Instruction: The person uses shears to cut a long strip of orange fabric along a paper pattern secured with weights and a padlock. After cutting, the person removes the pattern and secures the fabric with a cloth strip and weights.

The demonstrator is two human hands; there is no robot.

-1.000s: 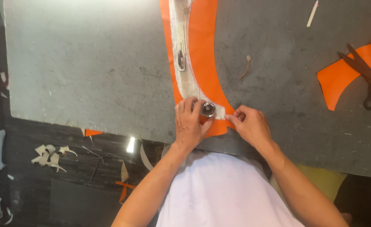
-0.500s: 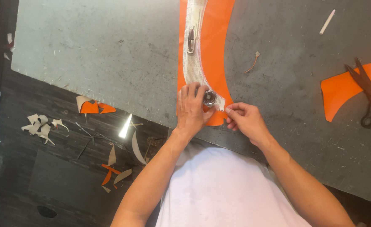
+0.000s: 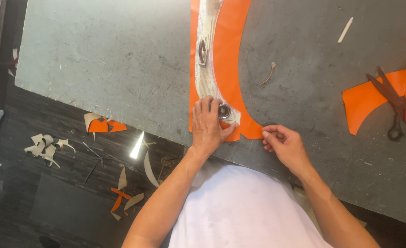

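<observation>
A curved orange sheet (image 3: 230,64) lies on the dark worktable (image 3: 313,92), with a strip of newspaper pattern (image 3: 207,27) on top of it. A metal nut (image 3: 224,110) and a second metal weight (image 3: 202,51) rest on the paper. My left hand (image 3: 206,126) lies flat on the near end of the paper and orange sheet, right beside the nut. My right hand (image 3: 283,143) is to the right, fingers curled, its fingertips pinching the lower right corner of the orange sheet at the table's near edge.
Red-handled scissors (image 3: 396,110) lie on another orange piece (image 3: 366,103) at the right. A white chalk stick (image 3: 345,30) and a small scrap of thread (image 3: 268,76) lie further back. A grey board (image 3: 106,59) covers the table's left. Offcuts (image 3: 102,124) litter the floor.
My right hand has moved right, away from the nut, to the corner of the orange sheet. My left hand stays pressed on the pattern. The view has shifted slightly.
</observation>
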